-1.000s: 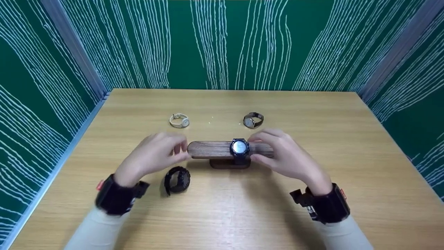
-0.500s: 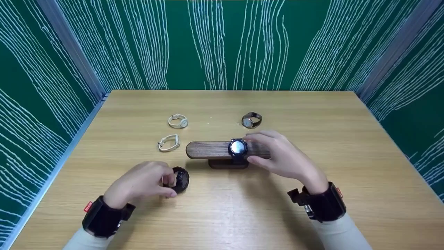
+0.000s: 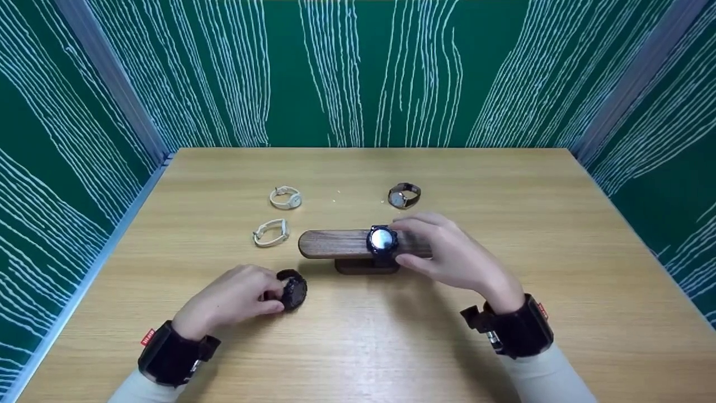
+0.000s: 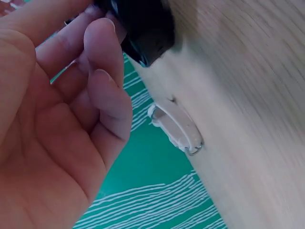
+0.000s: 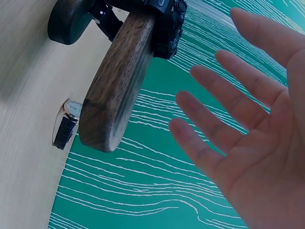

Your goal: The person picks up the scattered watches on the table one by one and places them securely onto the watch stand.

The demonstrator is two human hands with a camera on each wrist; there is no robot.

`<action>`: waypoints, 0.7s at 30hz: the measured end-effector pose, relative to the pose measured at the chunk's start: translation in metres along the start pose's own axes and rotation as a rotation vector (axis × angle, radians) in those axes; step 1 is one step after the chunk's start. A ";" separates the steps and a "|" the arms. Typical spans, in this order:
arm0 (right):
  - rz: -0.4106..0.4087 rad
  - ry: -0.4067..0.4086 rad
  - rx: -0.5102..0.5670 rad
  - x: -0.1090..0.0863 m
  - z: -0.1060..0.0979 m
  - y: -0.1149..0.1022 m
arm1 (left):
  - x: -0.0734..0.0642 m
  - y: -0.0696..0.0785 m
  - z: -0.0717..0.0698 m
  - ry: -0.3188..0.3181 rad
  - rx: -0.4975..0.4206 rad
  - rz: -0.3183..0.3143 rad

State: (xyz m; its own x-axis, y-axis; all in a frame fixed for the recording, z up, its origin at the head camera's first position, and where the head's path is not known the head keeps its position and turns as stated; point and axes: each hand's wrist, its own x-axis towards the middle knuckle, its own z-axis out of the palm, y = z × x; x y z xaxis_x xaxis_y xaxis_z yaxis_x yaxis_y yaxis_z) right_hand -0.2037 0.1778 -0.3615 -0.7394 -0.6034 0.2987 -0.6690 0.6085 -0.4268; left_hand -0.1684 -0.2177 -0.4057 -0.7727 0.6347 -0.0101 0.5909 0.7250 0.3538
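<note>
My left hand (image 3: 235, 296) pinches the strap of a black wristwatch (image 3: 295, 292) at the front left of the table; the left wrist view shows its dark band (image 4: 147, 28) by the fingertips. A wooden watch stand (image 3: 330, 244) with a horizontal bar stands mid-table. Around its bar sits a second black watch (image 3: 382, 239) with a bright round face. Over the bar's right end, my right hand (image 3: 447, 254) hovers with fingers spread and holding nothing; in the right wrist view a gap shows between the fingers (image 5: 205, 114) and the bar (image 5: 119, 76).
Two white-strapped watches lie on the left, one farther back (image 3: 286, 198) and one nearer (image 3: 271, 233). A dark-strapped watch (image 3: 404, 196) rests behind the stand. Green walls (image 3: 291, 73) with white lines enclose the table (image 3: 503, 184).
My left hand has moved from the stand's left end down to the black watch and taken its strap. The nearer white watch has come into sight. My right hand has barely moved.
</note>
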 end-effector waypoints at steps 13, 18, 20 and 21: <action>-0.013 0.015 -0.004 0.000 0.000 -0.001 | 0.001 0.013 -0.021 -0.009 -0.071 0.078; -0.049 0.034 -0.008 0.001 0.000 -0.001 | 0.007 0.023 -0.031 -0.008 -0.103 0.107; -0.054 0.037 -0.014 0.001 0.001 -0.003 | 0.010 0.027 -0.035 -0.004 -0.110 0.124; -0.056 0.037 -0.016 0.001 0.001 -0.003 | 0.012 0.029 -0.037 -0.002 -0.112 0.133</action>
State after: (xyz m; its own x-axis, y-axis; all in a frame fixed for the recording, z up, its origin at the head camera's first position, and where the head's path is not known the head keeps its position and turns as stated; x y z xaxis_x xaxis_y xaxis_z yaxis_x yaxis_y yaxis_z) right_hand -0.2024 0.1745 -0.3603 -0.7032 -0.6170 0.3534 -0.7100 0.5829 -0.3950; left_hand -0.1687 -0.1988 -0.3612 -0.6887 0.7238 0.0426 0.6585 0.5999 0.4544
